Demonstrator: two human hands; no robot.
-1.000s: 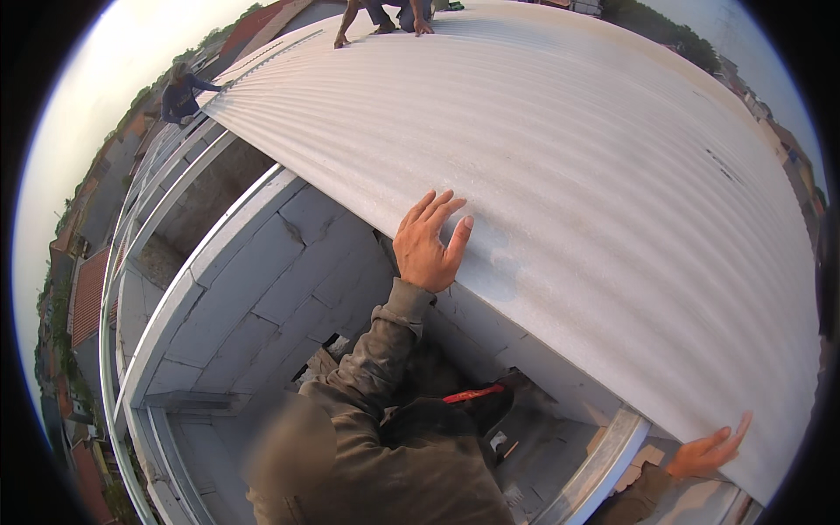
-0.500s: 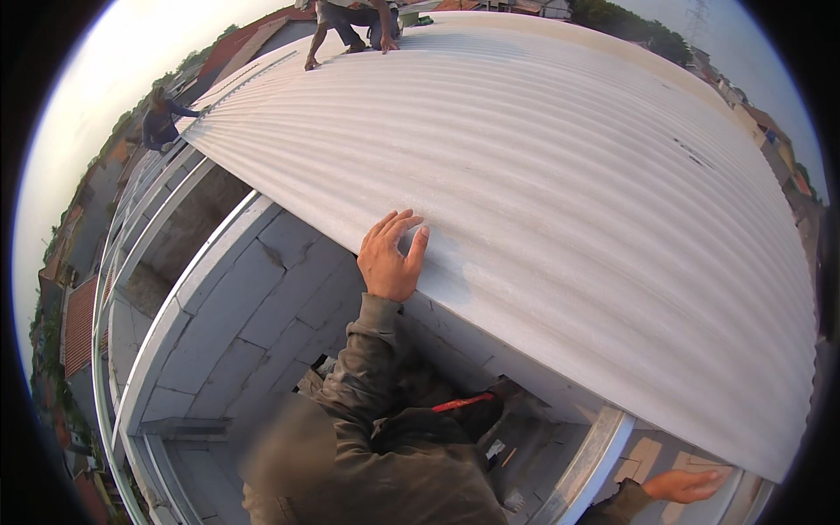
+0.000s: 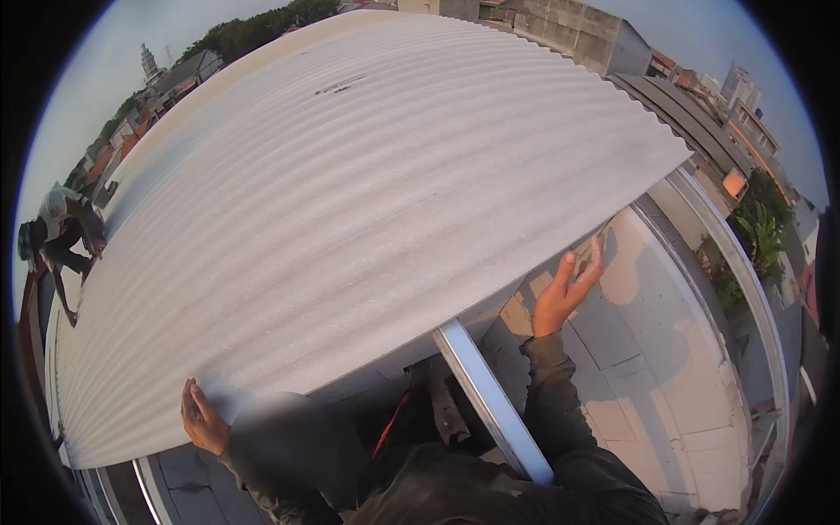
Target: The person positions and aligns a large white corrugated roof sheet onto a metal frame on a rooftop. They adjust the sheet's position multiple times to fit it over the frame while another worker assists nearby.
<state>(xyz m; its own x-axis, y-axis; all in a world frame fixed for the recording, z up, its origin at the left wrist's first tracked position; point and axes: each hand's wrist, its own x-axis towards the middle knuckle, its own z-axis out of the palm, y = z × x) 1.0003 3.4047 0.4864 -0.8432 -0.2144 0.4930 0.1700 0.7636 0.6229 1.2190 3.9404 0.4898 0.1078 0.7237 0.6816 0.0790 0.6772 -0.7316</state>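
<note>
A large white corrugated roofing sheet (image 3: 420, 184) stretches across the view, its near edge running in front of me. My left hand (image 3: 203, 422) is at the lower left, on the sheet close to that edge, with the thumb raised away from the fingers. Further right, my right hand (image 3: 567, 293) is held up beside the edge, fingers stretched and thumb apart. Its fingertips come near the sheet's border; whether they touch it I cannot tell. Neither hand holds anything.
A shiny metal beam (image 3: 494, 402) runs from under the sheet toward me. A block wall (image 3: 647, 367) stands at the right, with a metal rail (image 3: 744, 280) curving beyond it. Another person (image 3: 66, 232) crouches on the roof at the far left. Buildings and trees surround the roof.
My view has swung to the right. My right hand has risen from low down to beside the sheet's edge, while my left hand stays by the sheet and now appears at the lower left.
</note>
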